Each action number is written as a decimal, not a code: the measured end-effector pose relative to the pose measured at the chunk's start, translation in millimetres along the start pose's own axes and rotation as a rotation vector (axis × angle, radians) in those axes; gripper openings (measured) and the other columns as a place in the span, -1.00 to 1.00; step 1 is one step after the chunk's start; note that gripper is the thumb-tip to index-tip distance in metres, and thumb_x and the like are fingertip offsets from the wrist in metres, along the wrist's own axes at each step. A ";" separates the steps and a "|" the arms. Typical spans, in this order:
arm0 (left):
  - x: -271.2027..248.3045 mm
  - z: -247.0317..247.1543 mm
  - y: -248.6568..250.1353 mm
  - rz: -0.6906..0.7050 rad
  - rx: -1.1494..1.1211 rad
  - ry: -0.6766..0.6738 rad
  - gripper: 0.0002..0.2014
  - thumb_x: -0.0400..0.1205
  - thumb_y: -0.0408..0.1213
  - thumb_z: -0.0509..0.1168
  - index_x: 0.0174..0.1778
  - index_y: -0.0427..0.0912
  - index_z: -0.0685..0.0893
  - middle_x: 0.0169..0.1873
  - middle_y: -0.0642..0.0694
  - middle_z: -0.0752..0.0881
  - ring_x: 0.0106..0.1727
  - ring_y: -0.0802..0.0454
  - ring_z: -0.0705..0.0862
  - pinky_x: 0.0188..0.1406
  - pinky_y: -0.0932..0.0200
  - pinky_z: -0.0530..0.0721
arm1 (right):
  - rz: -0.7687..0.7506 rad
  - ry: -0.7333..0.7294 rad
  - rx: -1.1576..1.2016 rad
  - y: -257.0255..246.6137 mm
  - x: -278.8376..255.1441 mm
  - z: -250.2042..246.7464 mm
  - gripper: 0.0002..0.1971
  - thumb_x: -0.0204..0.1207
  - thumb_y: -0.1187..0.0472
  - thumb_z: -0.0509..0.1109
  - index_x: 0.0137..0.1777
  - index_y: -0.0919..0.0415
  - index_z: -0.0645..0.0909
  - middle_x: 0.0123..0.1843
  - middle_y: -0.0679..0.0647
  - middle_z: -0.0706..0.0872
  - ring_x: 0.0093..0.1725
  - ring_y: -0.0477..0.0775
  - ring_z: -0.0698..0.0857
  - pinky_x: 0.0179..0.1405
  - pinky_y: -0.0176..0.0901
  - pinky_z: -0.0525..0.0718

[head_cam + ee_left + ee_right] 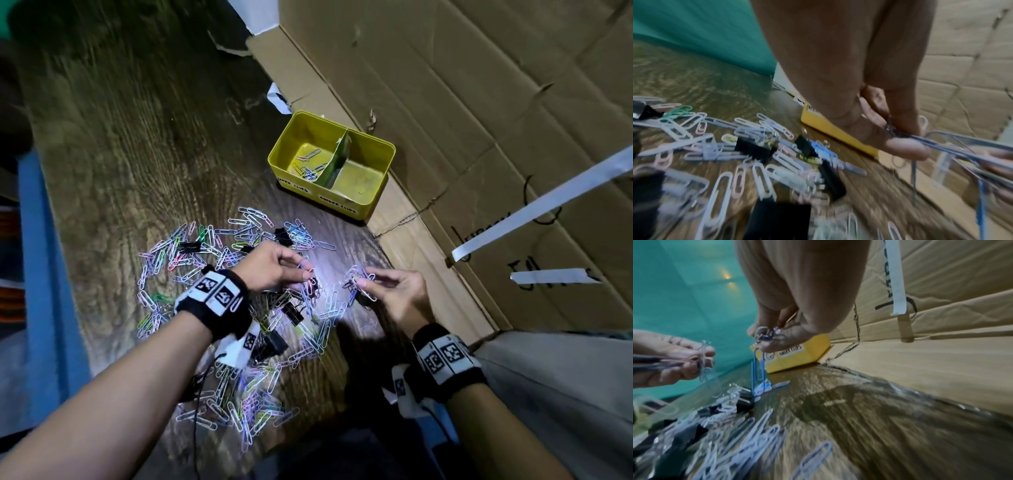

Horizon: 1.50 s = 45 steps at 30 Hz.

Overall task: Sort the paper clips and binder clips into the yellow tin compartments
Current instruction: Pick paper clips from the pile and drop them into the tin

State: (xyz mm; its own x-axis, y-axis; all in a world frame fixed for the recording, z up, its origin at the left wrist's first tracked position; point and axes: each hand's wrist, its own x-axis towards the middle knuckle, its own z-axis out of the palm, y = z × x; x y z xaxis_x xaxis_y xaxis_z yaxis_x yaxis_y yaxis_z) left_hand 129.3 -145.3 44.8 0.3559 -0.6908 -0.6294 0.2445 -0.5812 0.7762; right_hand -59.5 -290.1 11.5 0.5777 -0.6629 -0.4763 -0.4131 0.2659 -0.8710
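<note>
Paper clips (219, 246) mixed with black binder clips (293, 313) lie mostly unsorted on the near-left table (137, 137), the left hand (274, 265) and right hand (394, 291) each pinch linked clips, and the far-right yellow tin (363, 202) holds only a few paper clips in its left compartment.

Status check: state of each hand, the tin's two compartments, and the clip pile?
left hand: pinching a bunch of paper clips above the pile
right hand: pinching a tangle of clips, a blue paper clip dangling from it
yellow tin: open, upright, against the cardboard
left compartment: a few paper clips inside
right compartment: no clips that I can make out
clip pile: unsorted, spread on the table, black binder clips mixed in
</note>
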 end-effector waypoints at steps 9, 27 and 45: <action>33.3 -52.9 107.4 0.191 -0.235 0.093 -0.80 0.35 -0.47 0.43 -0.11 -0.29 0.74 -0.30 -0.16 0.82 -0.33 0.06 0.79 -0.34 0.23 0.77 | -0.177 -0.004 0.308 -87.6 -1.3 7.0 -0.71 0.22 0.30 0.59 -0.02 0.18 0.76 -0.14 0.07 0.85 -0.17 0.01 0.78 0.02 -0.07 0.76; 115.0 -68.4 108.5 0.321 0.515 0.433 -0.78 0.52 -0.22 0.43 0.08 -0.06 0.77 -0.18 0.03 0.74 -0.20 0.23 0.65 -0.12 0.37 0.57 | -0.369 -0.041 0.219 -181.7 113.6 69.0 -0.71 0.30 0.42 0.60 0.04 0.44 0.73 -0.15 0.20 0.81 -0.18 0.07 0.76 0.06 0.14 0.76; 35.0 -4.2 -36.0 0.100 1.113 0.181 -0.67 0.62 -0.25 0.23 0.32 -0.12 0.50 0.30 -0.18 0.42 -0.01 -0.15 0.65 -0.11 0.00 0.68 | -0.494 -0.260 -0.540 -144.5 99.4 107.8 -0.78 0.47 0.18 0.50 0.11 0.11 0.75 0.06 0.05 0.80 0.02 -0.05 0.75 0.16 -0.25 0.66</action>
State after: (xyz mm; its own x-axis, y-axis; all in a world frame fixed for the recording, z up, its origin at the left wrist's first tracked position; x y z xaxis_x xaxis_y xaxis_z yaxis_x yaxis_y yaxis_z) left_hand 136.7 -146.7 -4.9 0.4763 -0.7359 -0.4813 -0.6988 -0.6490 0.3007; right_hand 133.5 -318.9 77.1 0.9031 -0.4125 -0.1191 -0.3120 -0.4400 -0.8420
